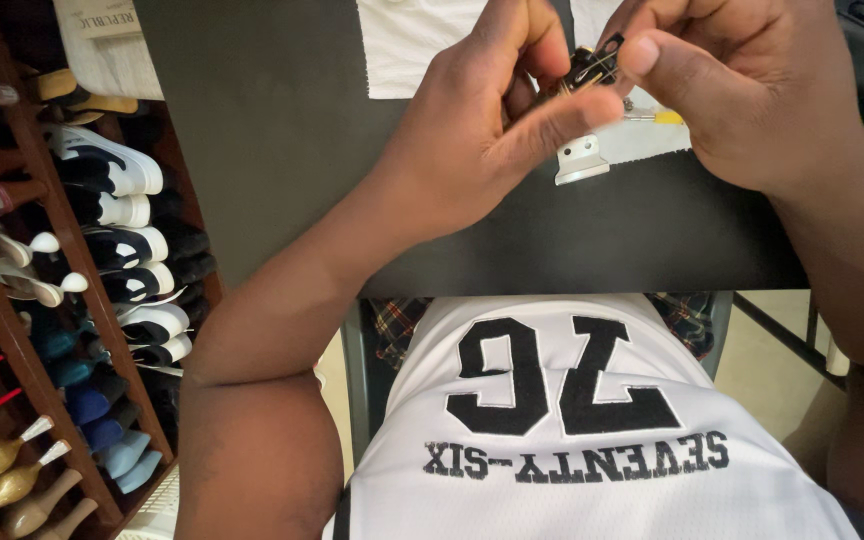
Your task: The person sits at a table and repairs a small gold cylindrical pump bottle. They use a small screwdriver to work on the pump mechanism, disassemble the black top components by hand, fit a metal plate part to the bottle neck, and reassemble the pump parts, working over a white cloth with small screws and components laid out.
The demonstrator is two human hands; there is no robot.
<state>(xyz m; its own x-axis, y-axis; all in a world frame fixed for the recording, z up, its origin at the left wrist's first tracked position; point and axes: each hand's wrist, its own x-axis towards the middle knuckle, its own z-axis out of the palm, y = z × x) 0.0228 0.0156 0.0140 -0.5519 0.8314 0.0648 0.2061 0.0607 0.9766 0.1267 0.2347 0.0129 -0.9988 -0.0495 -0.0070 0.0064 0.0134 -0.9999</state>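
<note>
Pinching from both sides, the left hand (477, 120) and right hand (742, 90) gripped a small black-and-gold part (588, 68) between fingertips above the dark table (282, 120); a pale metal bracket (580, 160) (just below the left thumb) lay on white paper (407, 45).

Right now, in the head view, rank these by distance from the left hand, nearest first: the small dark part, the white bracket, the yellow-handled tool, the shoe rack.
1. Small dark part: pinched between the left hand and right hand.
2. White bracket: just below the left hand's fingertips, on the dark table.
3. Yellow-handled tool: right of the bracket, under the right hand.
4. Shoe rack: far left, beside the table.
</note>
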